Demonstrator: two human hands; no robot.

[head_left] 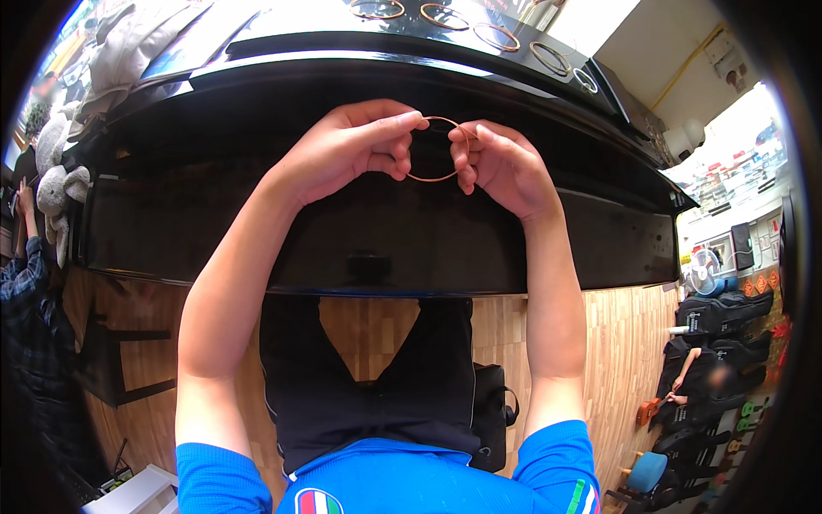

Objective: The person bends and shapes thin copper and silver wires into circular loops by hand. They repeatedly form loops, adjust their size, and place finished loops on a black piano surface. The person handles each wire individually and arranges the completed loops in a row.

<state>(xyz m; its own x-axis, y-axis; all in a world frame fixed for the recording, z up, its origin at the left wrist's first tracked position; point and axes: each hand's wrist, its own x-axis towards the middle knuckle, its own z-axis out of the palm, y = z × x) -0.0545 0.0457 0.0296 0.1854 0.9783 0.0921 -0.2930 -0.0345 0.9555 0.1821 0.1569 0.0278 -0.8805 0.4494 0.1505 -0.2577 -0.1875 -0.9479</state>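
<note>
A thin copper-coloured ring (432, 179) is held up between my two hands, above the closed black lid of a piano (411, 248). My left hand (355, 150) pinches the ring's left side between thumb and fingers. On its right side, the thumb and curled fingers of my right hand (509, 167) grip it. The ring's side edges are partly covered by my fingers. Beyond my hands, several similar rings lie in a row on the piano's top, among them a brown ring (533, 50) and a smaller pale ring (576, 78) at the right end.
Grey plush toys (56, 176) sit at the piano's left end. A person in a plaid sleeve (30, 265) is at far left, near a black bench (128, 394). Right: a fan (705, 267), black instrument bags (719, 315), a seated person (711, 385) with a small orange instrument, and a blue stool (648, 471).
</note>
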